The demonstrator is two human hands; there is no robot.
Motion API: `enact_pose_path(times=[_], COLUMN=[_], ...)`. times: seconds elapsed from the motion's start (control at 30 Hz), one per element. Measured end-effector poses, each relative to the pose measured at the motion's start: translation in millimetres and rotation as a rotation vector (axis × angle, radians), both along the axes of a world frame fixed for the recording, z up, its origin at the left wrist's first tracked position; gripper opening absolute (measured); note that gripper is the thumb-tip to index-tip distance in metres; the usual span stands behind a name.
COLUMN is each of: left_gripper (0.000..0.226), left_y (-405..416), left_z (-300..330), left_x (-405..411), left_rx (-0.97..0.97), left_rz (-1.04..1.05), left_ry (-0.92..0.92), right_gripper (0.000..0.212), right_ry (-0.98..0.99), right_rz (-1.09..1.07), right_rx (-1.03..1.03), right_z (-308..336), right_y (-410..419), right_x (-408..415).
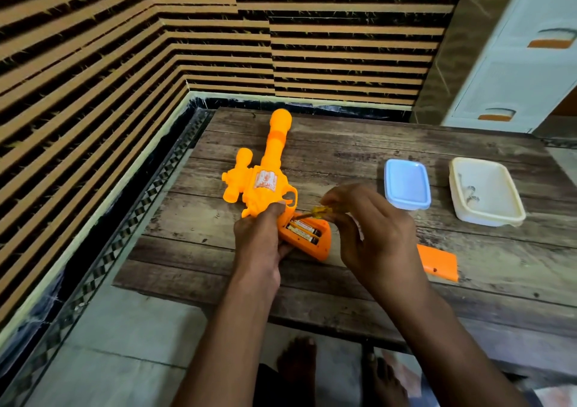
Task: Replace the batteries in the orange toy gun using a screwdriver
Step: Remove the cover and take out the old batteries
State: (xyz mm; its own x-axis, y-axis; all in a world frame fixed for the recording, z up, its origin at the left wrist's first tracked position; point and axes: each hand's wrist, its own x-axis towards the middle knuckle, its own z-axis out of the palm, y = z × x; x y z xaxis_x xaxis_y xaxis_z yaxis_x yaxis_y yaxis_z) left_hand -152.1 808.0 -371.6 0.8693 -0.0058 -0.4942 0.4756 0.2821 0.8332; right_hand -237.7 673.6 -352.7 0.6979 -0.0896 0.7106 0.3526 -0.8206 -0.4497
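While the left hand [260, 235] clamps the gun [265, 185] at its grip on the table [359, 285], the right hand [371, 228] pinches the screwdriver [312, 213], tip over the batteries [304, 230]. Likely light, stiff, slick plastic; hold at the handle. Long axis runs away from the hands, muzzle farthest.

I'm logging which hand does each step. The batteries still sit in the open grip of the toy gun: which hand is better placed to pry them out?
The right hand. It already holds the yellow-handled screwdriver, tip at the batteries. The left hand grips the orange plastic toy gun, steadying it.
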Motion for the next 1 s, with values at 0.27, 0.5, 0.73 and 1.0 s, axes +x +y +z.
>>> enact_pose_path(times=[0.27, 0.5, 0.73, 1.0], left_gripper=[0.032, 0.029, 0.025, 0.031], left_y=[1.9, 10.0, 10.1, 8.0], left_z=[-0.9, 1.9, 1.2, 4.9], left_x=[0.6, 2.3, 1.6, 1.4], left_rx=[-0.020, -0.122, -0.141, -0.173], left_rz=[0.003, -0.033, -0.036, 0.010], left_ry=[0.001, 0.042, 0.022, 0.087], right_gripper=[0.017, 0.020, 0.037, 0.041], right_ry=[-0.061, -0.066, -0.006, 0.429], right_rz=[-0.022, 0.056, 0.094, 0.224], right_rx=[0.127, 0.200, 0.280, 0.225], right_z=[3.8, -1.9, 1.5, 39.4], right_y=[11.3, 19.3, 24.4, 20.7], right_x=[3.5, 12.2, 41.6, 89.1])
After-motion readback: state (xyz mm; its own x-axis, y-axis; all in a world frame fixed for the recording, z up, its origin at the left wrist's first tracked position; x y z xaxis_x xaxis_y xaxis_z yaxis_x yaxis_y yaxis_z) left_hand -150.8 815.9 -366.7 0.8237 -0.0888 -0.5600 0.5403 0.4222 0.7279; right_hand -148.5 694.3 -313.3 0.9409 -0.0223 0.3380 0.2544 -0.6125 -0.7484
